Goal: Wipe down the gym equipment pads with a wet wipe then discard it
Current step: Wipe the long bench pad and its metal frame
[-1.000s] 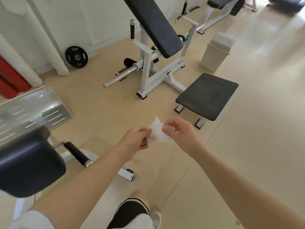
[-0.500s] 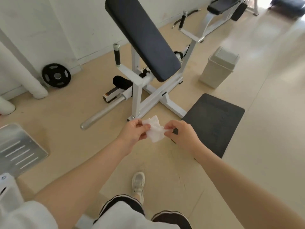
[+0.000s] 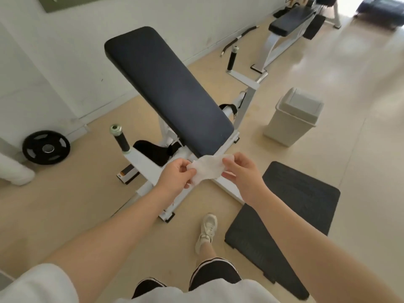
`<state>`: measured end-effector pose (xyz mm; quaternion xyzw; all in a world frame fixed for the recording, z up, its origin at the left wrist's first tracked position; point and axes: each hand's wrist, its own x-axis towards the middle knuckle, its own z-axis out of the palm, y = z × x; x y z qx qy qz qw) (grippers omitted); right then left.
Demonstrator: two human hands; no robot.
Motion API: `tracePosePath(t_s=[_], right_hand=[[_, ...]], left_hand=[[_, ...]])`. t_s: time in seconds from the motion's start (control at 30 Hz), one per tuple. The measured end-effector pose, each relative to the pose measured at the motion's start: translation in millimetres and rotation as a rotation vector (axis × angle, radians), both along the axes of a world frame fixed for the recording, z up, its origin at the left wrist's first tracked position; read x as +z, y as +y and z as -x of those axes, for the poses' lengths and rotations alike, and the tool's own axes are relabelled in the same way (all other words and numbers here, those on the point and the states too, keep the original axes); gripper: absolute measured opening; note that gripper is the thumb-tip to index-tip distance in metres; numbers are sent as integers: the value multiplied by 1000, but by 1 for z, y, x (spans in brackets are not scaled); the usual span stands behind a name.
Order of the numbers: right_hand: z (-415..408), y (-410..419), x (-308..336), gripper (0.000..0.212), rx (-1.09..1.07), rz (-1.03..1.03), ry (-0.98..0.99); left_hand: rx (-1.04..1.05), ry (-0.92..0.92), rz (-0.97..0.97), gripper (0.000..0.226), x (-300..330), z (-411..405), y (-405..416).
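Observation:
A white wet wipe (image 3: 206, 169) is stretched between both hands in front of me. My left hand (image 3: 175, 176) pinches its left end and my right hand (image 3: 242, 171) pinches its right end. Just beyond the wipe rises a long dark tilted pad (image 3: 168, 88) on a white machine frame (image 3: 150, 165); its lower end is close above my hands. A lidded beige bin (image 3: 293, 117) stands on the floor to the right of the machine.
Two dark floor mats (image 3: 301, 193) lie at the right, near my white shoe (image 3: 206, 230). A black weight plate (image 3: 46, 147) leans by the wall at left. Two black-grip handles (image 3: 121, 139) stick up from the frame. Another padded bench (image 3: 290, 18) stands far back.
I have walked closer to the tilted pad, which now fills the middle of the view. The wipe has been pulled wider between my hands.

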<state>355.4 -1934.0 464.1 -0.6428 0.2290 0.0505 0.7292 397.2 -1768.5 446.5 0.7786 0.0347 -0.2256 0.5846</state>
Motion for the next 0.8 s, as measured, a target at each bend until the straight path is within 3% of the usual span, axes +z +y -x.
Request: tracePosePath(t_s=[0.1,0.2,0.27,0.37,0.43,0.5,0.57,0.63,0.7,0.8], right_hand=[[-79,-26,-2,14,76,62,-108],[-148,-43,-2,12,237,419,-200],[-188,-52,-8,16,431,718,-233],[-232,-63,-10,33,738,827,-332],[-256,-72,-12,44,933,901,-402],[-278,-82,-14,44,1053,943,-457],[-302,-90,-18,33,990,874,-451],[-330,-96,-24,23,756,822,-368],[-364,-99,-25,30,570,769,-194],[-415,-98,-22,46,548,494,109]], left_hand=[[25,4,-37,13,-5,-68,-30],[128,75,20,11,-4,-127,-55],[195,193,144,13,-4,-161,-67],[224,330,369,24,-3,-204,-84],[255,306,336,26,-6,-232,-92],[259,241,179,26,-11,-261,-99],[263,245,136,23,-19,-291,-104],[270,285,186,21,-26,-318,-107],[261,299,174,22,-31,-345,-107],[225,321,190,17,-33,-376,-106]])
